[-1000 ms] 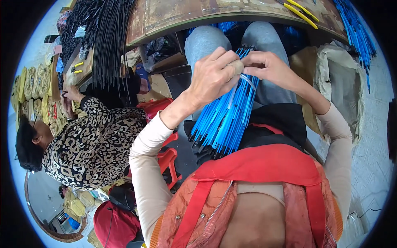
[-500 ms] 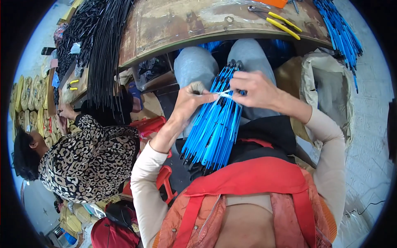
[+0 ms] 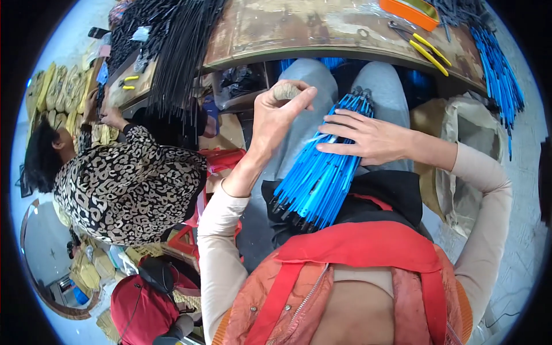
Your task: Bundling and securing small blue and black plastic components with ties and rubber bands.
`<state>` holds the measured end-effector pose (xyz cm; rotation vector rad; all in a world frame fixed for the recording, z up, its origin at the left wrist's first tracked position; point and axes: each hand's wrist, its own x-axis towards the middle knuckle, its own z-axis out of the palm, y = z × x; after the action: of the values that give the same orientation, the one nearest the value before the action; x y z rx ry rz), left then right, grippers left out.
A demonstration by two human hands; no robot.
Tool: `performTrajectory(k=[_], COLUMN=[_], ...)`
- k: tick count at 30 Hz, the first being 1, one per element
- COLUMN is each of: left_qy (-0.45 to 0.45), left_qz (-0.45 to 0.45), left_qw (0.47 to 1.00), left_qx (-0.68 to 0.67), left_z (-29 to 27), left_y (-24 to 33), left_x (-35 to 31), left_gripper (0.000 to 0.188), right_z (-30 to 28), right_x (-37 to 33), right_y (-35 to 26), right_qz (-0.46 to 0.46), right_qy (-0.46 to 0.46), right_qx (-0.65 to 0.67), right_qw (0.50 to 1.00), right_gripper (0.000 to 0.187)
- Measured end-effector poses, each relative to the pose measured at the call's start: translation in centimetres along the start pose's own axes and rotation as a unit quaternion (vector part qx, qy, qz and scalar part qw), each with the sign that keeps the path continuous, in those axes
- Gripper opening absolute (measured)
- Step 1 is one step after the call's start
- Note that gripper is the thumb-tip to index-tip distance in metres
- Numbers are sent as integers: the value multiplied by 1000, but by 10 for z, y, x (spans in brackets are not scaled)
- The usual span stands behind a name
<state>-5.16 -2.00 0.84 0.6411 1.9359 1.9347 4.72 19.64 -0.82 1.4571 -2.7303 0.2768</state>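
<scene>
A thick bundle of thin blue cables [image 3: 319, 184] with black ends lies slanted across my lap. Part of a white tie [image 3: 313, 138] shows around its upper section, next to my fingertips. My right hand [image 3: 374, 137] rests on the bundle, fingers stretched out and spread. Left of the bundle and apart from it, my left hand [image 3: 279, 115] is raised with its fingers curled and thumb bent in toward them. A tan covering wraps one of its fingers. Whatever that hand may pinch is too small to make out.
Ahead stands a worn wooden table [image 3: 276, 29] bearing yellow-handled pliers [image 3: 422, 49], an orange tray [image 3: 409, 12] and hanging black cables [image 3: 181, 69]. More blue cables [image 3: 499, 80] hang at its right end. A large open sack [image 3: 468, 161] stands right. A co-worker [image 3: 126, 184] sits left.
Both hands were together at the white tie. My left hand has drawn away to the left and up; my right hand has opened flat onto the bundle. The view has shifted.
</scene>
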Motion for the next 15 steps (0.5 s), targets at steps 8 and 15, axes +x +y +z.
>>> performTrajectory(k=[8,15], left_qy=[29,121], left_qz=[-20,-8], left_qw=[996,991], left_qx=[-87,-58], left_z=[-27,-70], left_y=[-4,-17], left_x=[-6,6], left_gripper=[19,24], right_z=[6,9], right_x=[2,-33], right_y=[17,73], right_qz=[-69,87], right_qy=[48,13], right_qx=[55,142], right_qw=[995,986], right_gripper=[92,95])
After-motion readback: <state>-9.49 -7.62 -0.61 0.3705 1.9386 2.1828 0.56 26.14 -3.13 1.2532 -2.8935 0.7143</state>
